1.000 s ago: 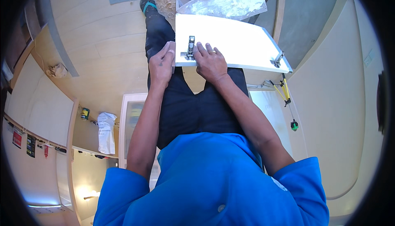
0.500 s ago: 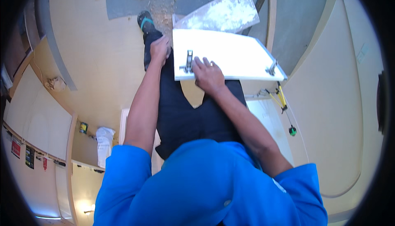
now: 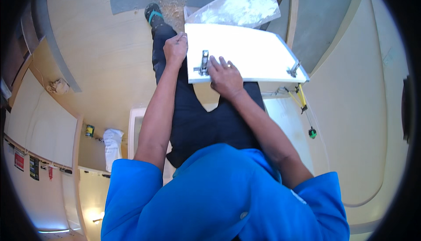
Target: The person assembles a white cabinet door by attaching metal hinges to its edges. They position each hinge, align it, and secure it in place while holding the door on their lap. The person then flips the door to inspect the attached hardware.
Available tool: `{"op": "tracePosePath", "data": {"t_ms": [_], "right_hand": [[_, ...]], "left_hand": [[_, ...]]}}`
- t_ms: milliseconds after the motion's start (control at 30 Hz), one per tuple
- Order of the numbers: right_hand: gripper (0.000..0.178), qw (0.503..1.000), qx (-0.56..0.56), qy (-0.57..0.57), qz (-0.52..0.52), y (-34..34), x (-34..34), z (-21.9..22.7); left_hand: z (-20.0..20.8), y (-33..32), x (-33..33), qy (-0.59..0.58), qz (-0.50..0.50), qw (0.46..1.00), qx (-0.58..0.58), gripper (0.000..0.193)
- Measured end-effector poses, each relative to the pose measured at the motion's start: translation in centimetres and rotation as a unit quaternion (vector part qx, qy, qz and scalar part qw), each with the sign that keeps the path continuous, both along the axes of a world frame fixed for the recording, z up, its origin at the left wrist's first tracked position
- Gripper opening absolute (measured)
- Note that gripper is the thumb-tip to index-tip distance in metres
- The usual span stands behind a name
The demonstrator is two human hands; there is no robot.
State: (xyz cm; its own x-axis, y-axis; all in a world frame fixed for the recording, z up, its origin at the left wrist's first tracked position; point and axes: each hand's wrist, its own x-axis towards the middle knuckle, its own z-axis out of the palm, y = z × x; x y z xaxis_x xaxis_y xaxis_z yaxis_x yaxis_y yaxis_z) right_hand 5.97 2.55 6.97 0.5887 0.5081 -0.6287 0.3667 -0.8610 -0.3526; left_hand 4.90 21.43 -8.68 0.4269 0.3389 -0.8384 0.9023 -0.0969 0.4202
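A white cabinet door lies across my thighs, its inner face up. Two metal hinges are on it: one hinge near the left end, another hinge at the right corner. My right hand rests on the door's near edge, fingers extended and loosely apart beside the left hinge. At the door's left edge is my left hand, its fingers curled closed. Whatever is inside those fingers, if anything, is hidden.
Beyond the door lies a clear plastic sheet smeared with white. Wood shavings litter the floor by my foot. A yellow-and-black tool and a green-and-black object are at right. A can and white bag stand left.
My left hand has come right, from beside the door to its left edge, still closed. My right hand stays beside the left hinge. The view has shifted slightly.
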Motion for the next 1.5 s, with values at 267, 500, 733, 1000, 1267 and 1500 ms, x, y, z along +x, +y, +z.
{"op": "tracePosePath", "data": {"t_ms": [267, 500, 733, 1000, 1267, 1500], "right_hand": [[0.056, 1.0, 0.014, 0.016, 0.006, -0.7, 0.4, -0.6], [0.052, 1.0, 0.004, 0.009, -0.003, -0.6, 0.4, -0.9], [0.052, 1.0, 0.013, 0.006, -0.003, -0.2, 1.1, -0.4], [0.054, 1.0, 0.005, -0.015, 0.013, -0.4, 0.6, -0.8], [0.059, 0.999, -0.019, 0.034, 0.016, -0.1, 1.3, -0.3], [0.055, 0.999, -0.015, 0.025, 0.021, 0.0, 1.4, -0.3]], "left_hand": [[2.3, 3.3, 1.3, 0.081, 0.276, 0.951, -0.116, 0.045], [20.3, 1.8, -2.9, 0.057, 0.208, 0.969, -0.124, 0.046], [18.0, 0.1, -3.7, -0.036, 0.072, 0.996, -0.034, 0.043], [7.4, -0.2, -1.9, -0.01, 0.032, 0.999, 0.023, 0.034], [8.5, 1.5, -2.1, 0.071, 0.183, 0.975, -0.107, 0.04], [19.1, 0.2, -3.9, -0.059, 0.068, 0.996, -0.022, 0.042]]}}
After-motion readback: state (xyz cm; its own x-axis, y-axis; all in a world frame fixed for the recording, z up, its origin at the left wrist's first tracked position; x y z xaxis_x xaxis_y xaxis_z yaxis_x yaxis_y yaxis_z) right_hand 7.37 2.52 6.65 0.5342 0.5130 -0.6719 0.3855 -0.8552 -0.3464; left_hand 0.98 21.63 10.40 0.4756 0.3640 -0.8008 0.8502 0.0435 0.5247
